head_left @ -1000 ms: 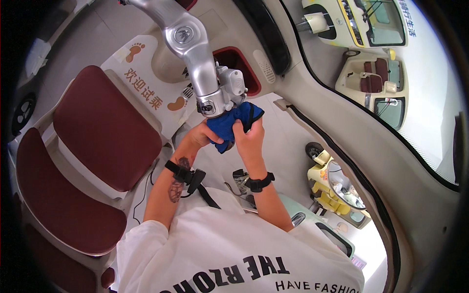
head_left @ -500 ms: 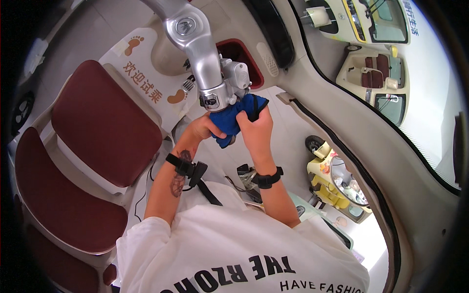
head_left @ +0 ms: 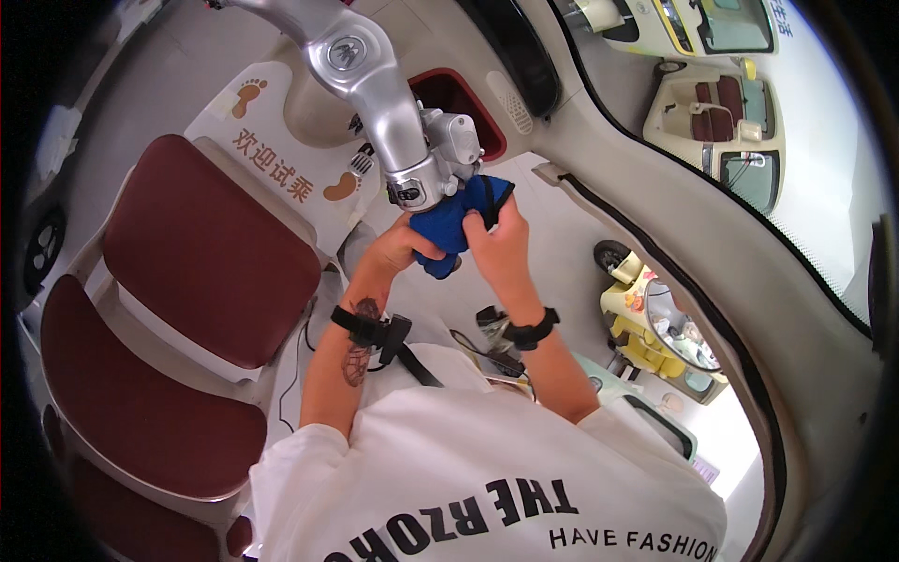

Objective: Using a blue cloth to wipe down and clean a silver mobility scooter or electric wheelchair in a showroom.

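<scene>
A blue cloth (head_left: 440,228) with a black edge is bunched round the end of a silver metal steering arm (head_left: 386,122). My left hand (head_left: 403,245) grips the cloth from the left, its thumb lying across the front. From the right, my right hand (head_left: 496,239) pinches the cloth near its black edge, thumb bent on top. Whatever part of the arm is under the cloth is hidden; a small dark tip shows at its lower side. Both wrists wear black straps.
To the left are dark red seats (head_left: 215,253). Beyond the hands lie a white panel with footprints (head_left: 281,140) and a red-lined bin (head_left: 459,108). A beige door frame (head_left: 646,225) curves along the right. Small vehicles (head_left: 721,112) stand outside.
The view has shifted slightly, so the seats sit lower and further right. My hands keep hold of the cloth, whose lower part is bunched a little differently.
</scene>
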Tool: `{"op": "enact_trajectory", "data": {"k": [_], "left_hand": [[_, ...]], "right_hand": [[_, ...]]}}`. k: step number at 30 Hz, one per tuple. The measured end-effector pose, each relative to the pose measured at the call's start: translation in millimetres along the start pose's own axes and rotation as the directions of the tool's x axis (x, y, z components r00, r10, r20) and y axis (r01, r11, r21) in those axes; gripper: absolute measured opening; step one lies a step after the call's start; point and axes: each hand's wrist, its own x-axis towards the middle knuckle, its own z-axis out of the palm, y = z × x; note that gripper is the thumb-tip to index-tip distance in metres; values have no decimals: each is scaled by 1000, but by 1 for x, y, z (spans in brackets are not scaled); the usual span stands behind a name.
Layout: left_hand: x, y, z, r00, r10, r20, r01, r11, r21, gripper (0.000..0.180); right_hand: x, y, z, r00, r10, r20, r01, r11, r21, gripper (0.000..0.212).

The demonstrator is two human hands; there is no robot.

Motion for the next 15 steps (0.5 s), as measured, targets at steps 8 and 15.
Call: {"op": "enact_trajectory", "data": {"k": [8,15], "left_hand": [[13,-21,-8,996,33,86,-16,981,-195,89],[17,-30,-3,997,52,64,-33,963,-269,85]], "right_hand": [[9,3,-7,993,-15,117,14,1000,9,27],[1,5,7,998,-16,56,18,999,-44,33]]}}
